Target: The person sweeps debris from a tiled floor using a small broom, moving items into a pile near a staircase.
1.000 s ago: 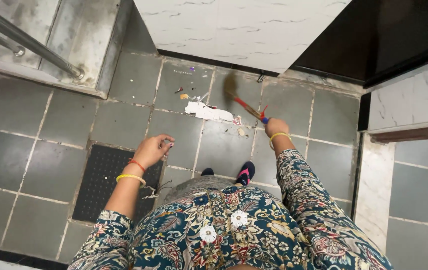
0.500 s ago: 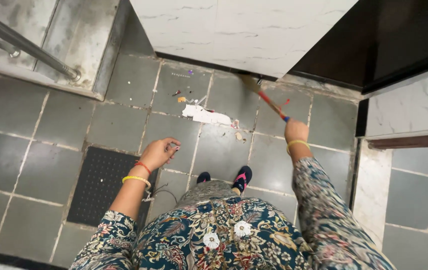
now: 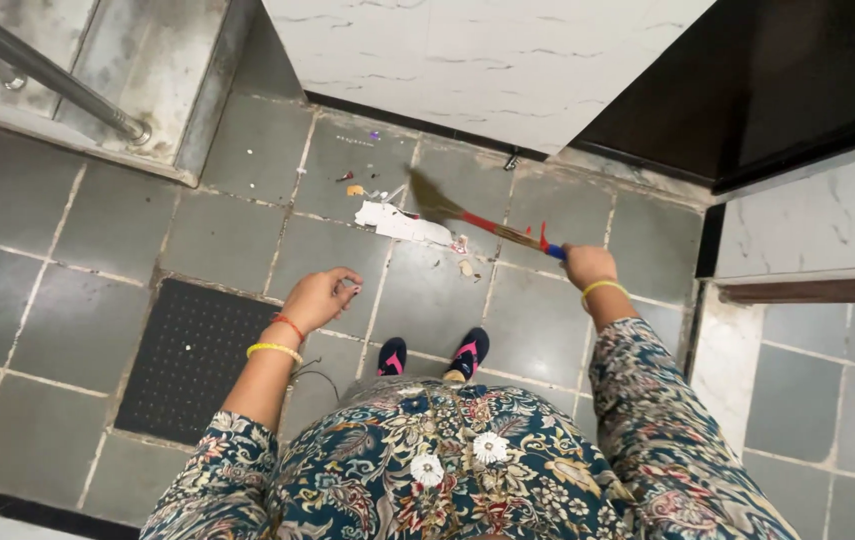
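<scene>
My right hand (image 3: pixel 590 268) grips the handle of a small grass broom (image 3: pixel 477 222) with red and blue binding. Its bristle end rests on the grey floor tiles beside a torn white paper scrap (image 3: pixel 402 223). Small bits of litter (image 3: pixel 362 185) lie scattered beyond the paper, near the white wall. My left hand (image 3: pixel 320 297) hangs free over the tiles with its fingers loosely curled and holds nothing I can see. Both wrists wear yellow bangles. My feet in dark shoes (image 3: pixel 432 355) stand just below the paper.
A black perforated floor mat (image 3: pixel 187 355) lies to the left of my feet. A metal railing (image 3: pixel 42 70) and a raised concrete ledge (image 3: pixel 162 70) are at upper left. A white marble wall (image 3: pixel 467 50) and a dark door (image 3: pixel 777 70) close the far side.
The broom swung from the wall base at upper right leftward and down onto the tiles by the paper scrap. My right hand shifted slightly; my left hand stayed about where it was.
</scene>
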